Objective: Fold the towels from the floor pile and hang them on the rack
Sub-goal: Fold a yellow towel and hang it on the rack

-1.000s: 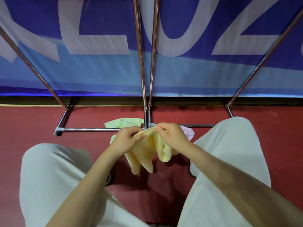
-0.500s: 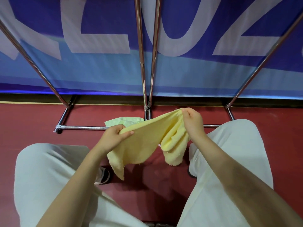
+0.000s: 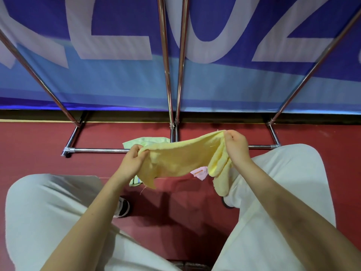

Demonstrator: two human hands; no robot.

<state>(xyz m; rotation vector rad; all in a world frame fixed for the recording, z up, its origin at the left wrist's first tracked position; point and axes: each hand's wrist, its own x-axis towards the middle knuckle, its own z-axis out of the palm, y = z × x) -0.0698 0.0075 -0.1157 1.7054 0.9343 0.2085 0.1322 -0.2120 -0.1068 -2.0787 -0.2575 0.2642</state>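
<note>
A yellow towel (image 3: 181, 159) is stretched between my two hands above the red floor. My left hand (image 3: 132, 161) pinches its left end and my right hand (image 3: 236, 147) grips its right end, where folds of cloth hang down. Under it on the floor lies the pile: a light green towel (image 3: 140, 141) and a pink towel (image 3: 200, 173), both mostly hidden by the yellow one. The chrome rack (image 3: 172, 79) rises just beyond, its base bar (image 3: 97, 150) lying on the floor.
A blue banner (image 3: 117, 79) with large white letters hangs behind the rack. My knees in light trousers (image 3: 289, 173) flank the pile, and a dark shoe (image 3: 123, 207) shows below my left arm. Slanted rack poles (image 3: 39, 75) run at both sides.
My hands have drawn apart, the right one up and to the right, spreading the bunched yellow towel into a wide strip. The pink towel beneath has come into view.
</note>
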